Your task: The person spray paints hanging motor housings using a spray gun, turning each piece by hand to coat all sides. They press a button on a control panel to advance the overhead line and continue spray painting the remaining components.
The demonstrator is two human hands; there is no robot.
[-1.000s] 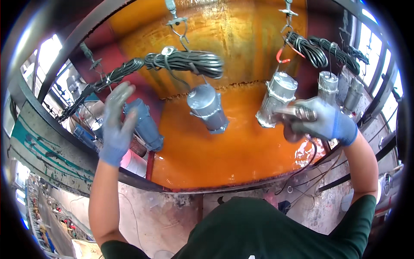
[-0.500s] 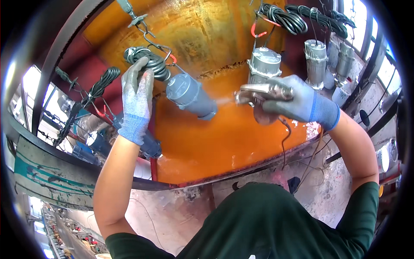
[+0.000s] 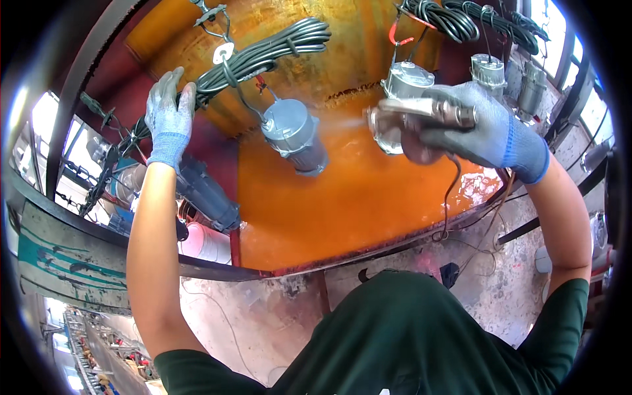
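My right hand [image 3: 471,125], in a grey-coated blue glove, is wrapped round a metal spray gun [image 3: 411,113]. A pale mist leaves its nozzle leftward, toward a grey cylindrical pump or motor body [image 3: 293,135] hanging from a hook. Above that body hangs a bundle of black cable [image 3: 276,56], lying nearly level. My left hand [image 3: 170,122], gloved alike, is at the bundle's left end with fingers stretched and apart. Its fingertips are close to the cable; whether they touch it I cannot tell.
Behind lies an orange-stained booth wall [image 3: 276,26], above an orange liquid-covered basin [image 3: 329,224]. More cylindrical bodies hang right [image 3: 487,72] and left [image 3: 207,191]. A dark hose [image 3: 454,191] trails from the gun. A curved metal frame [image 3: 85,79] stands at left.
The hanging body has turned and swung more upright, its cable bundle now spread sideways to the right. My left hand has moved left, off the bundle's middle. My right hand and spray gun shifted slightly right.
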